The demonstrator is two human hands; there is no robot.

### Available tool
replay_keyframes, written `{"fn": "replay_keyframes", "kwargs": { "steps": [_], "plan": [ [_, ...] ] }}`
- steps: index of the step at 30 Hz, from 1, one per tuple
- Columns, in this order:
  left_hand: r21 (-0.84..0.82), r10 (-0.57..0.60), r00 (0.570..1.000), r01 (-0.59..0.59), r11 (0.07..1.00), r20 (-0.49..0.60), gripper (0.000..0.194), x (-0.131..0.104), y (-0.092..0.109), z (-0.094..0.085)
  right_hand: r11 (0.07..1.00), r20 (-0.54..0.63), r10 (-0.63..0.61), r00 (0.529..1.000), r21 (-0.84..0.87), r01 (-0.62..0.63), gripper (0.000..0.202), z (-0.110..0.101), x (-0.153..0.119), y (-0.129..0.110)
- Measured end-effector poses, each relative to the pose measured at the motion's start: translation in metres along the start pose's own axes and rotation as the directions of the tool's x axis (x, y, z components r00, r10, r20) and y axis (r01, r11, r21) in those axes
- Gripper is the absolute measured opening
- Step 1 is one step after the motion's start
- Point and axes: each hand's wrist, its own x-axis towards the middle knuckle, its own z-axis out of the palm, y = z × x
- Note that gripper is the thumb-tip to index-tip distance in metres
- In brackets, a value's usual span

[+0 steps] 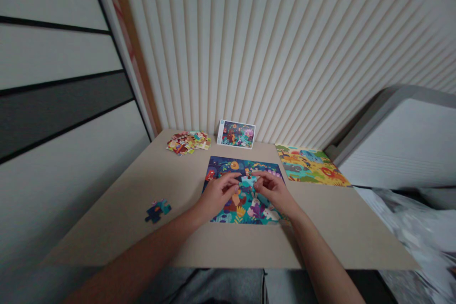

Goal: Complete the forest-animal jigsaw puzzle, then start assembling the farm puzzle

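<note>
You are holding a small, flat, light-blue piece (248, 180) over the upper middle of the dark puzzle (240, 215). Your left hand (218, 194) is pinching its left side between thumb and index finger, and your right hand (273, 191) is pinching its right side. The dark puzzle is lying flat, a smooth rectangle showing navy and teal scenery, white rabbits, purple shapes and yellow-orange plants. The held piece is showing pale blue with a darker patch — its finer outline is too small to tell.

Both forearms are reaching in from the near edge of the matte beige table (178, 247), wrists angling inward, fingers curling toward each other.

Left of the dark puzzle, a few knobbed, dark-blue and teal pieces (157, 210) are lying close together. Behind it, a glossy, white-bordered picture card (236, 134) is standing tilted before the cream pleated curtain (228, 47) — a loose multicoloured heap (188, 143) is sitting behind and left. To its right, a yellow animal puzzle (311, 166) is lying flat.
</note>
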Motion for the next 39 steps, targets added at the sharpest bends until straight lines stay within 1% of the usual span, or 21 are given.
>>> {"fn": "replay_keyframes", "kwargs": {
  "steps": [3,5,7,9,12,14,17,22,29,35,39],
  "plan": [
    [0.104,0.048,0.998,-0.043,0.994,-0.039,0.034,0.000,0.000,-0.002,1.000,-0.082,0.020,0.996,-0.011,-0.021,0.039,-0.013,0.004,0.008],
    [0.222,0.104,0.994,-0.096,0.970,-0.026,0.031,-0.001,0.001,-0.003,0.999,-0.135,0.035,0.990,-0.031,-0.039,0.039,-0.025,0.006,0.014],
    [0.342,0.166,0.986,-0.162,0.925,0.020,0.028,-0.003,0.003,-0.004,0.998,-0.170,0.044,0.984,-0.038,-0.052,0.040,-0.037,0.008,0.020],
    [0.426,0.206,0.975,-0.219,0.878,0.078,0.027,-0.004,0.004,-0.004,0.997,-0.198,0.061,0.978,-0.028,-0.068,0.041,-0.048,0.009,0.025],
    [0.476,0.223,0.963,-0.270,0.837,0.154,0.026,-0.005,0.005,-0.005,0.993,-0.213,0.093,0.973,-0.046,-0.105,0.042,-0.060,0.009,0.030],
    [0.497,0.224,0.958,-0.285,0.819,0.179,0.026,-0.006,0.005,-0.006,0.988,-0.176,0.103,0.979,-0.095,-0.121,0.043,-0.065,0.008,0.032],
    [0.527,0.222,0.955,-0.295,0.797,0.198,0.024,-0.006,0.003,-0.006,0.977,-0.100,0.117,0.988,-0.166,-0.133,0.043,-0.065,0.006,0.033],
    [0.558,0.206,0.950,-0.304,0.772,0.233,0.023,-0.005,0.002,-0.007,0.956,-0.006,0.153,0.988,-0.252,-0.150,0.038,-0.057,0.004,0.034],
    [0.569,0.200,0.943,-0.322,0.757,0.267,0.022,-0.006,0.001,-0.006,0.902,-0.069,0.113,0.991,-0.411,-0.132,0.031,-0.055,0.007,0.043],
    [0.573,0.203,0.938,-0.335,0.748,0.282,0.021,-0.006,0.002,-0.005,0.820,-0.076,0.039,0.996,-0.567,-0.076,0.028,-0.051,0.008,0.045],
    [0.573,0.205,0.931,-0.349,0.741,0.302,0.019,-0.006,0.002,-0.005,0.792,-0.075,0.035,0.997,-0.606,-0.073,0.027,-0.047,0.008,0.041]
  ]
}}
